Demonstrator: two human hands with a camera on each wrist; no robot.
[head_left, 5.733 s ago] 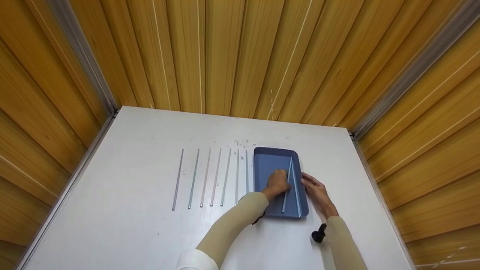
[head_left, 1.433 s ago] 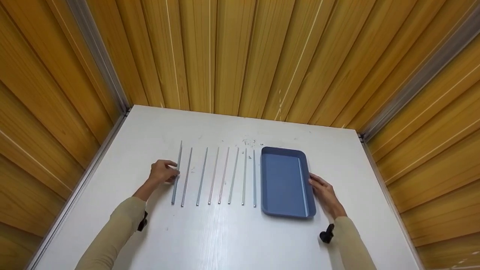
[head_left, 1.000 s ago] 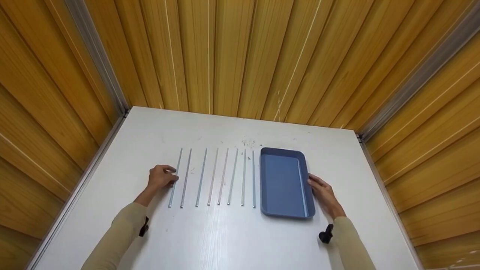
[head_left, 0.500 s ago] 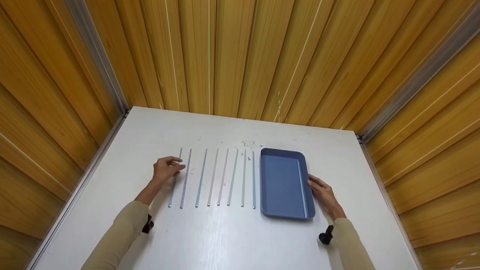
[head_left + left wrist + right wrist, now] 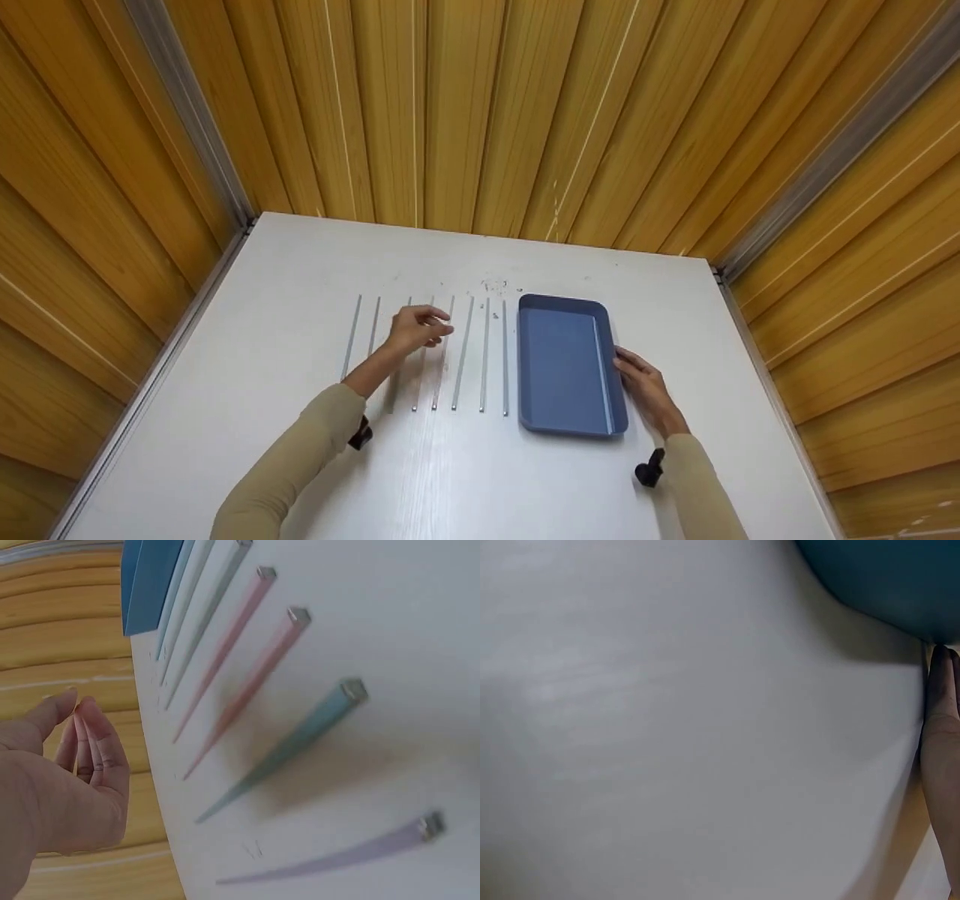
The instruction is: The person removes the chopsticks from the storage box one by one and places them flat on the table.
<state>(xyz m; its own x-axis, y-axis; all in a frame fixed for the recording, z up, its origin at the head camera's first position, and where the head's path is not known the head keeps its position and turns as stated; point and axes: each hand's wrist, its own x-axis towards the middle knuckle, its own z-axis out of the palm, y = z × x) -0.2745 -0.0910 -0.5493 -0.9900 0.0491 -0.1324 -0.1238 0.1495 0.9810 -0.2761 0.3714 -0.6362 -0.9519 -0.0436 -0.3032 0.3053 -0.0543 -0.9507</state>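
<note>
Several tapered chopsticks with silver ends lie side by side on the white table, among them a purple chopstick (image 5: 330, 859), a teal chopstick (image 5: 300, 739) and a pink chopstick (image 5: 259, 682). Above the middle of this row hovers my left hand (image 5: 411, 330), fingers loosely bent and holding nothing; it hides parts of the chopsticks beneath. A blue tray (image 5: 559, 375) stands right of the row, with one light blue chopstick (image 5: 604, 371) along its right inner wall. My right hand (image 5: 646, 382) touches the tray's right outer side with extended fingers.
The white table (image 5: 465, 480) ends at wood-patterned walls (image 5: 450, 112) at the back and sides. Small dark marks (image 5: 495, 285) spot the tabletop behind the row. A black wrist camera (image 5: 649, 469) sits by the right sleeve.
A chopstick from the tray was set down at the row's left end, and my left hand released it. That hand has since moved right over the row. My right hand stays at the tray.
</note>
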